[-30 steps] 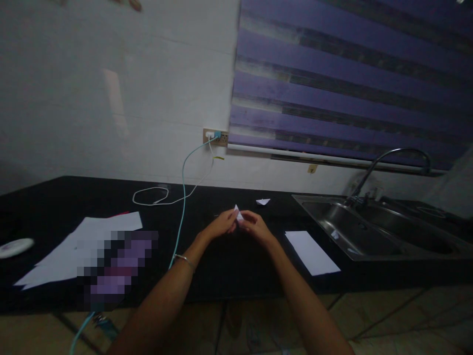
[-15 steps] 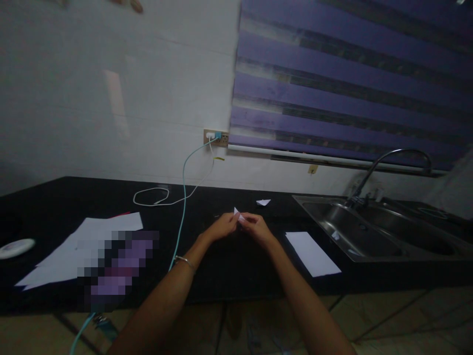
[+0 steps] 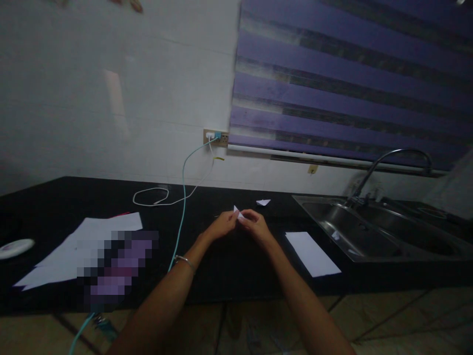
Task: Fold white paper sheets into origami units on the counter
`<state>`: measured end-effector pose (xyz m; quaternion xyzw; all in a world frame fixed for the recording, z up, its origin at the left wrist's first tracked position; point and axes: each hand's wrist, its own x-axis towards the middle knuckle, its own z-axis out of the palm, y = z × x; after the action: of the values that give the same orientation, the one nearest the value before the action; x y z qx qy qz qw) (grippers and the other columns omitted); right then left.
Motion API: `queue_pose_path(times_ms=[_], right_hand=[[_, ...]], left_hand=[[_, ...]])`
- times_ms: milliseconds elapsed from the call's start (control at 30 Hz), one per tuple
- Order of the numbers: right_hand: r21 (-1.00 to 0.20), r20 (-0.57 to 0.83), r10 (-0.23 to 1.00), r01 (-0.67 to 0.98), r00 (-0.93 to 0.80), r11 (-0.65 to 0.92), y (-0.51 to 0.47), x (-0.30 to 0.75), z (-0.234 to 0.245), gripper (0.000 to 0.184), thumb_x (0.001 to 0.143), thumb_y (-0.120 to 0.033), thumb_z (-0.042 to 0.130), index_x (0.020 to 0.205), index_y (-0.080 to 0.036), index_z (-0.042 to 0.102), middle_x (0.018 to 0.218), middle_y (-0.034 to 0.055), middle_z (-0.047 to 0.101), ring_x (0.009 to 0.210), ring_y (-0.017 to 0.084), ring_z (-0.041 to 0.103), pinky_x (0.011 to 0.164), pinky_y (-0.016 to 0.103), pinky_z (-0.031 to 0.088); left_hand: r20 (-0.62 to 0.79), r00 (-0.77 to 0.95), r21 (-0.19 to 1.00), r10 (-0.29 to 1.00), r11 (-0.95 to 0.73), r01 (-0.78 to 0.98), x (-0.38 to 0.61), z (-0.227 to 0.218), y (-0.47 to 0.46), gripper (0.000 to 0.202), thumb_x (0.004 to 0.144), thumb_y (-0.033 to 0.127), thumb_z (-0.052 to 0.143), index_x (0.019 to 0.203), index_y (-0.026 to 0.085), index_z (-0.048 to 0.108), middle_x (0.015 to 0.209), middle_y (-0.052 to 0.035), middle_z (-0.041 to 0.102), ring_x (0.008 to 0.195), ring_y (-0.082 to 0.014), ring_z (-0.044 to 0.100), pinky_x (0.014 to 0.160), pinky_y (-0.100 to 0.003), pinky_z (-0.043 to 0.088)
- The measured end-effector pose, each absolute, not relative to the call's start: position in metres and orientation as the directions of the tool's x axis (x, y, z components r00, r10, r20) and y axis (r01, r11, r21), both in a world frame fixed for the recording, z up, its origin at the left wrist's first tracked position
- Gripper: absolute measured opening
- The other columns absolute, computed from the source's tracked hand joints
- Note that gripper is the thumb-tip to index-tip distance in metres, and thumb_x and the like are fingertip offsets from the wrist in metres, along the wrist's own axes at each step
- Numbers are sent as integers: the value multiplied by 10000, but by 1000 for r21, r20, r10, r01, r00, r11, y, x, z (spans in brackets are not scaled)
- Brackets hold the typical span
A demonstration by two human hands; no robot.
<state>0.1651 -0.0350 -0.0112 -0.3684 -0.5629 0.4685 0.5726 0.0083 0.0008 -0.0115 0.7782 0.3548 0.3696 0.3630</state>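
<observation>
Between my two hands is a small piece of folded white paper [image 3: 237, 212], one pointed corner sticking up. My left hand [image 3: 222, 224] pinches it from the left, a bracelet on that wrist. From the right, my right hand [image 3: 255, 226] grips the same paper with thumb and fingers. Much of the paper is hidden behind the fingers. Just beyond my right hand, a small folded paper shape [image 3: 263, 202] lies on the black counter [image 3: 236, 276]. Flat white paper strips [image 3: 312, 254] lie to the right of my right forearm.
White sheets [image 3: 70, 251] spread on the left, partly under a pixelated purple area [image 3: 121, 266]. A white round object [image 3: 16, 248] is at the far left. A teal cable [image 3: 182, 217] and white cable [image 3: 151, 204] run from the wall socket [image 3: 216, 138]. A steel sink [image 3: 306, 209] stands right.
My right fingers have shifted slightly on the folded paper, with the index finger a little more raised. Everything else looks the same.
</observation>
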Motion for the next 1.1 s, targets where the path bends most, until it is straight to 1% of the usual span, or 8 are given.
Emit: queue_pose_path(times_ms=[67, 167, 300, 500, 733, 900, 967, 1100], right_hand=[[-955, 284, 953, -123, -103, 271, -35, 166, -12, 284, 658, -366, 765, 864, -182, 698, 735, 8, 642, 566, 102, 517, 514, 224, 376], [-966, 250, 962, -97, -109, 240, -33, 168, -15, 310, 651, -382, 770, 865, -166, 711, 683, 7, 629, 526, 90, 483, 496, 224, 354], [-967, 250, 959, -91, -134, 239, -32, 169, -18, 324, 650, -405, 766, 867, -169, 715, 758, 27, 659, 579, 105, 522, 539, 234, 389], [-969, 242, 956, -92, -167, 229, -34, 166, -18, 338, 680, -430, 738, 931, -210, 690, 888, 29, 664, 685, 129, 573, 591, 233, 441], [-977, 215, 952, -65, -219, 205, -35, 169, -18, 321, 691, -427, 728, 921, -206, 692, 913, 31, 660, 756, 145, 584, 613, 227, 444], [-976, 216, 943, -88, -251, 200, -37, 166, -17, 300, 709, -419, 717, 901, -193, 669, 884, 29, 646, 723, 132, 575, 606, 229, 448], [-970, 231, 946, -124, -225, 208, -38, 165, -17, 314, 688, -413, 734, 901, -202, 640, 883, 19, 643, 706, 129, 575, 595, 232, 456], [-965, 204, 969, -195, -138, 175, -35, 165, -16, 435, 592, -373, 804, 933, -228, 576, 792, -18, 631, 623, 117, 567, 570, 244, 464]], left_hand=[[335, 470, 816, 816, -501, 289, 7, -11, 0, 583, 874, 622, 269, 669, 139, 520, 566, 9, 469, 506, -109, 410, 479, -226, 301], [364, 462, 795, 809, -528, 297, 6, -10, -2, 582, 883, 604, 276, 711, 126, 559, 587, 2, 484, 535, -116, 420, 489, -225, 299], [373, 475, 778, 797, -548, 308, 4, -9, -3, 580, 892, 581, 283, 731, 113, 584, 603, -5, 497, 555, -120, 421, 494, -221, 287], [382, 460, 756, 802, -557, 343, 5, -11, -1, 582, 896, 563, 298, 770, 95, 621, 624, -18, 532, 563, -125, 436, 512, -230, 301], [393, 489, 708, 779, -595, 380, 4, -13, -1, 551, 899, 520, 330, 775, 93, 655, 622, -41, 586, 549, -138, 463, 519, -239, 318], [412, 491, 670, 767, -621, 407, 6, -13, 1, 516, 916, 461, 319, 764, 106, 662, 660, -58, 632, 569, -150, 517, 537, -242, 338], [419, 475, 675, 774, -615, 407, 7, -13, 1, 532, 924, 460, 294, 752, 107, 653, 670, -59, 639, 575, -149, 524, 533, -238, 336], [438, 443, 690, 782, -608, 392, 8, -11, 1, 558, 928, 480, 266, 723, 109, 629, 649, -49, 621, 575, -145, 509, 527, -238, 326]])
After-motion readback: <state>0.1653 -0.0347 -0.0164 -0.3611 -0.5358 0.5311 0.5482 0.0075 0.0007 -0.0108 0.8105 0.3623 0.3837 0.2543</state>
